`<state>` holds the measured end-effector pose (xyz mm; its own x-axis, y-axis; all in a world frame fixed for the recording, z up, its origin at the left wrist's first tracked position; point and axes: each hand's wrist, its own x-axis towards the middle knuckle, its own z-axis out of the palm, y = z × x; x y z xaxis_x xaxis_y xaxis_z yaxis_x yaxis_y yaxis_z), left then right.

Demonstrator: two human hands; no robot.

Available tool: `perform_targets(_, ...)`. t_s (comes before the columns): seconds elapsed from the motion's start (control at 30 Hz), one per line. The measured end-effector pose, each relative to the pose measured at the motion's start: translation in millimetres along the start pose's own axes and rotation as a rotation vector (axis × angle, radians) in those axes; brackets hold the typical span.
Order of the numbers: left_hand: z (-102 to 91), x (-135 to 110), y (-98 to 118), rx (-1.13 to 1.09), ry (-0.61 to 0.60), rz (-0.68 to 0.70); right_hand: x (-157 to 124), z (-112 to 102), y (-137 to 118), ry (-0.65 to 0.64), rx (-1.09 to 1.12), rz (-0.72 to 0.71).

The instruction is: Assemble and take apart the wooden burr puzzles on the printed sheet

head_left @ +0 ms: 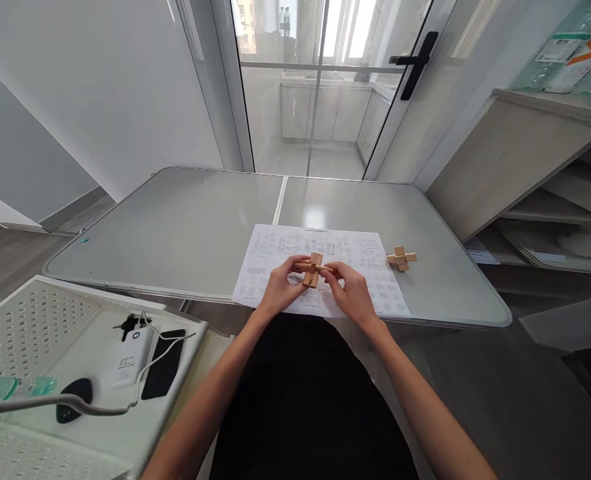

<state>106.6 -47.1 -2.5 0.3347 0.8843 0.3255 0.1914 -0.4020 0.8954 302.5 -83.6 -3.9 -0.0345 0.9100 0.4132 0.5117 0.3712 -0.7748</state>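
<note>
Between my two hands, just above the table's front edge, is a wooden burr puzzle (312, 272) made of crossed light-brown pieces. My left hand (281, 285) grips it from the left, fingers behind and thumb in front. From the right, my right hand (349, 287) pinches the end of a thin piece that sticks out of the puzzle. Below the hands lies a white instruction sheet (270, 250) printed with many small diagrams. A second wooden burr puzzle (401, 258), assembled in a cross shape, rests by the sheet's right edge.
The grey folding table (200, 220) has a seam down its middle. At lower left a white plastic chair (100, 360) carries a power bank (132, 357), a black phone (164, 367), keys (129, 325) and a cable. Shelves (550, 200) stand at right; a glass door (315, 100) is behind.
</note>
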Motion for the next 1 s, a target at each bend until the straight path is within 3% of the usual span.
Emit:
perform_targets(0.17, -6.4, -1.8, 2.9, -0.006, -0.159, -0.007, -0.1, -5.4, -0.7, -0.027, -0.005, -0.006)
perform_targets(0.37, -14.5, -0.8, 8.7, -0.079, -0.228, -0.041, -1.9, -11.1, -3.3, -0.061, 0.019, -0.068)
perform_targets(0.57, -15.7, -0.5, 9.3, -0.074, -0.220, -0.076, -3.5, -7.8, 2.0, -0.043, -0.007, -0.085)
perform_targets(1.0, -14.0, -1.8, 4.5, -0.012, -0.190, 0.015, -1.8, -6.3, 0.4, 0.002, -0.029, -0.009)
